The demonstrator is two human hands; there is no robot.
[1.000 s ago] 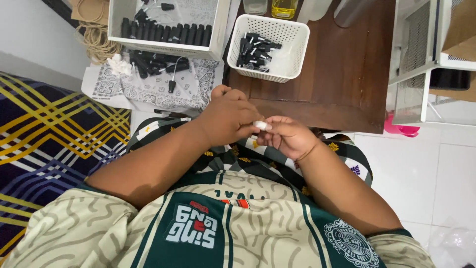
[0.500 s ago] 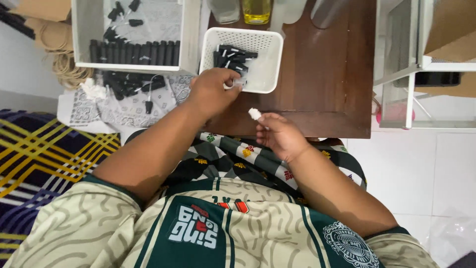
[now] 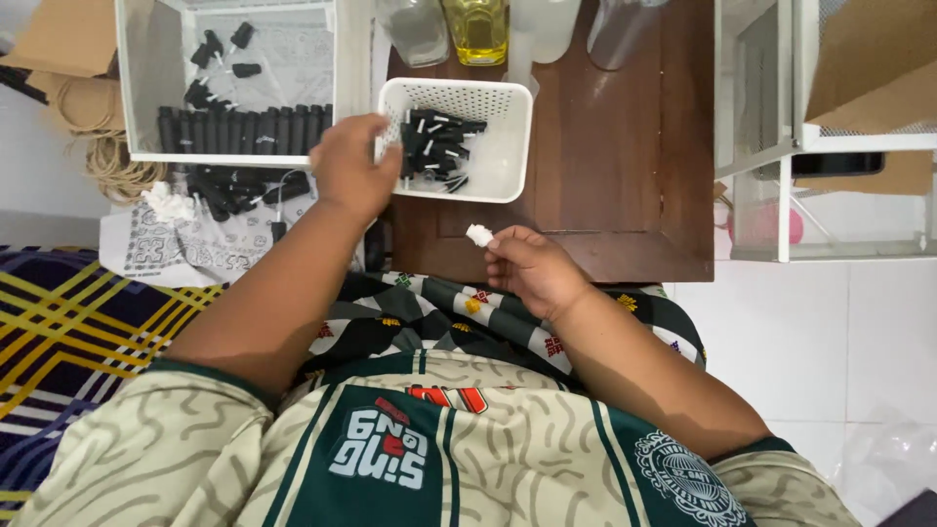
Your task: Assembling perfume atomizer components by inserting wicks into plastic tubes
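A: Hands first, head view only. Left hand (image 3: pixel 353 166) is stretched forward, forearm running up from the lap, back of the hand towards the camera. It sits at the left rim of the small white basket (image 3: pixel 512 137). Fingers curl downward at the rim; cannot tell whether they pinch anything.

B: Noted. Right hand (image 3: pixel 532 268)?

A: Held low, near the front edge of the dark wooden table (image 3: pixel 625 146), wrist over the lap. Thumb and forefinger are closed on a small white cap (image 3: pixel 479 235), which pokes up and to the left of the fingertips. Remaining fingers folded in.

B: Containers, by position?

A: Small basket: rectangular, perforated sides, on the table's left part, holding a loose heap of black sprayer tops (image 3: pixel 437 146). Left of it, off the table, a larger white bin (image 3: pixel 229 83) with a row of black tubes (image 3: pixel 244 129) laid side by side and a few loose black pieces above them.

B: Back of the table?

A: Clear bottles; one holds yellow liquid (image 3: pixel 478 24). More black parts lie on a patterned cloth (image 3: pixel 210 244) below the bin.
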